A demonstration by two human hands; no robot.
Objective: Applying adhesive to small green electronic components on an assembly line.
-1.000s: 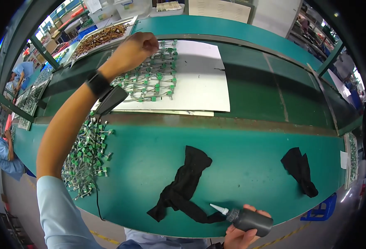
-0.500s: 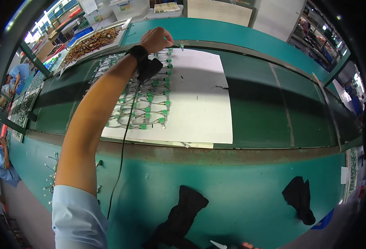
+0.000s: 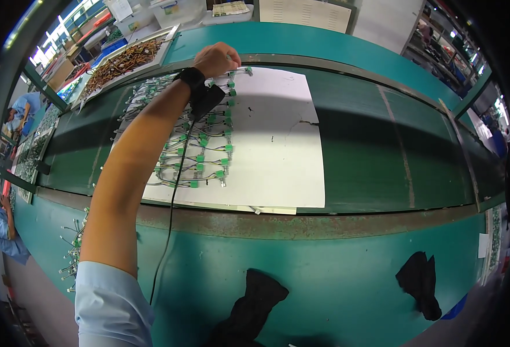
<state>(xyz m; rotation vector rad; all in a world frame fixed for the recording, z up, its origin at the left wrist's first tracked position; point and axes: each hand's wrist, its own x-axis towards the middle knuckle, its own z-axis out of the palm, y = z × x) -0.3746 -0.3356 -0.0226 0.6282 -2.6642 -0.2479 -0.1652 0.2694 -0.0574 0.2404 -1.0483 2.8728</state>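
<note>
My left hand (image 3: 216, 60) reaches to the far edge of a white sheet (image 3: 278, 139). Its fingers are pinched on a short wire lead with a green connector (image 3: 248, 71), which sticks out to the right of the fingertips. Below the hand, rows of similar wire leads (image 3: 201, 159) with green connectors lie on the sheet, partly hidden by my forearm. A black wrist strap (image 3: 192, 77) with a black box and a thin cord (image 3: 171, 231) is round my left wrist. My right hand is out of view.
The sheet lies on a dark green belt (image 3: 359, 144) between metal rails. On the near green table are black cloth pieces (image 3: 255, 301) (image 3: 420, 283) and more wire leads (image 3: 72, 254). A tray of brown parts (image 3: 127, 61) stands at the far left. Two people in blue work farther left.
My left hand has come slightly nearer, lowering the connector to the sheet's far edge. Fingers and a white pointed tip at the bottom edge have mostly dropped out of view. The view has shifted slightly.
</note>
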